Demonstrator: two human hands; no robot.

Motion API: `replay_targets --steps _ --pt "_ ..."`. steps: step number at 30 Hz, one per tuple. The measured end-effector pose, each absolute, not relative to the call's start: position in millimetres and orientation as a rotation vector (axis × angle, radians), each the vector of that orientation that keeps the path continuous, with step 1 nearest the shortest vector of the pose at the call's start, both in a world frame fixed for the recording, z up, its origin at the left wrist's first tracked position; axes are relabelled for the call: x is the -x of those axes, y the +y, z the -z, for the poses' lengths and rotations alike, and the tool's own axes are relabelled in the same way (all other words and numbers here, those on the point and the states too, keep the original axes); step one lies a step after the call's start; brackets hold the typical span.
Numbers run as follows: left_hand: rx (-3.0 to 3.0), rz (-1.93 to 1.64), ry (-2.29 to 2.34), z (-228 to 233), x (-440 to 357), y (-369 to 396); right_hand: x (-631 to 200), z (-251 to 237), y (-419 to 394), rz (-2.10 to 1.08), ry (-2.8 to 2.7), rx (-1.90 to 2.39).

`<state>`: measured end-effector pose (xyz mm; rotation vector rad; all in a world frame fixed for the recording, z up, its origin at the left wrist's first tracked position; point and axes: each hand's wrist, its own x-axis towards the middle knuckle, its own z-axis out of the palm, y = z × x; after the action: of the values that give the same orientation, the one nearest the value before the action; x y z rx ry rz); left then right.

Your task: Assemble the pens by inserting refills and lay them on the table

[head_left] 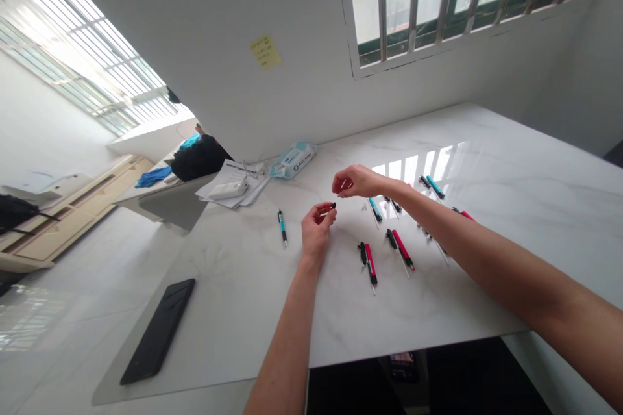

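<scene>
My left hand (317, 230) is closed, pinching a small black pen part (333, 205) between thumb and fingertips. Just above and to the right of it, my right hand (359, 181) has its fingers drawn together in a pinch; I cannot make out what is in them. To the left lies a whole teal and black pen (282, 228). Right of my left hand are pens in pieces: a red barrel (370, 262) beside a black piece (363, 252), another red barrel (402, 249), and a teal barrel (374, 208). My right forearm partly covers more pieces.
Farther right lies another teal barrel (435, 186). At the back stand a wipes packet (293, 160) and papers (228, 181) with a white device (228, 189) on top. A black flat object (158, 330) lies near the front left edge of the marbled table (243, 311).
</scene>
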<state>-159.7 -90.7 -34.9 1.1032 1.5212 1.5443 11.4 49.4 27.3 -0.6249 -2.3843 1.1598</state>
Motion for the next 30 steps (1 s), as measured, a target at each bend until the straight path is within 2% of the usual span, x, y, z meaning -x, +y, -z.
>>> replay_targets --steps 6,30 --pt "-1.11 -1.537 1.522 34.4 159.0 -91.1 -9.1 -31.2 42.2 -1.336 -2.34 0.533" --pt "-1.128 -1.519 1.527 31.1 156.7 -92.5 -9.5 -28.0 43.9 -1.323 -2.354 0.526"
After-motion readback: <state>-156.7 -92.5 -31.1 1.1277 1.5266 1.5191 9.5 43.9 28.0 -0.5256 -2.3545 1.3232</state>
